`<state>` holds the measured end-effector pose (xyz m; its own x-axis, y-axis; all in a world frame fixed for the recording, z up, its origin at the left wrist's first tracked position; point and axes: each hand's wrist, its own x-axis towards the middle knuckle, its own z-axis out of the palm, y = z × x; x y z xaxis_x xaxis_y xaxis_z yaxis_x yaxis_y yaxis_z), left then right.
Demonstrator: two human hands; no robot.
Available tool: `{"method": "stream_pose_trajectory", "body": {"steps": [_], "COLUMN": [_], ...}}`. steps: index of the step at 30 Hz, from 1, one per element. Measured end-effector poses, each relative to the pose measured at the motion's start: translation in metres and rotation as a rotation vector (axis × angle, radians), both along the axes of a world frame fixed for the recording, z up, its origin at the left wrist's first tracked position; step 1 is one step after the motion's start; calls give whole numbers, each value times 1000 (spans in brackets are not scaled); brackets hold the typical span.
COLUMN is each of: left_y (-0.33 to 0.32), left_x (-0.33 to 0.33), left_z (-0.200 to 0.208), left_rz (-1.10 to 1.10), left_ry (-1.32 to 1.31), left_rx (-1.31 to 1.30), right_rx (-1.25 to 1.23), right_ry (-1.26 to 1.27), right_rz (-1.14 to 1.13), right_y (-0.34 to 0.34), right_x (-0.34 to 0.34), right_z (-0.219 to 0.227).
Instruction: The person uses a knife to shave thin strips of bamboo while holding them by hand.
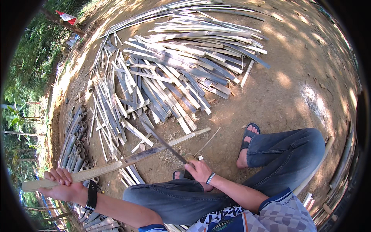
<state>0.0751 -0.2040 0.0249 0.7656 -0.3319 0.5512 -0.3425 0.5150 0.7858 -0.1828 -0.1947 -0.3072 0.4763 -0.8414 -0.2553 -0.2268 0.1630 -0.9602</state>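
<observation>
My left hand (60,183), with a black watch at its wrist, is closed around one end of a long bamboo slat (102,169). The slat slants up and away to the right, pale near my hand and darker further along. In front of my knees my right hand (199,170), wearing a bracelet, grips the handle of a long knife (165,144). Its narrow dark blade points away to the left and crosses the slat near the slat's far part. Whether the blade touches the slat, I cannot tell. The knife's handle is mostly hidden by my fingers.
A wide heap of split bamboo strips (185,58) covers the dirt ground ahead. Bamboo poles (77,143) are stacked at the left. My bent legs (286,154) and sandalled foot (247,143) are close by. More poles (342,162) lie along the right edge.
</observation>
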Motion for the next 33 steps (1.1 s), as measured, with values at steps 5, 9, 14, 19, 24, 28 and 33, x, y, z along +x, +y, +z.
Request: {"method": "stream_pose_trajectory", "body": {"steps": [5,9,14,19,24,28,33], "left_y": [-1,-3,3,-5,-31,-20,-4], "left_x": [-4,-9,-5,-17,-26,-35,-41], "left_z": [5,4,3,7,-11,-3,12], "left_rz": [27,69,24,48,136,-20,-37], "left_ry": [-2,8,-19,-13,77,-5,-50], "left_rx": [31,30,45,35,25,-14,1], "right_rx": [146,104,27,345,233,-5,89], "right_ry": [224,76,-136,148,48,-70,-167], "right_rz": [-153,-62,91,-119,-167,46,102], "right_y": [-4,-2,-2,-4,-13,-14,-2], "right_x": [-5,4,3,-13,-7,-12,-22], "right_z": [-46,-11,48,-51,-10,53,64]}}
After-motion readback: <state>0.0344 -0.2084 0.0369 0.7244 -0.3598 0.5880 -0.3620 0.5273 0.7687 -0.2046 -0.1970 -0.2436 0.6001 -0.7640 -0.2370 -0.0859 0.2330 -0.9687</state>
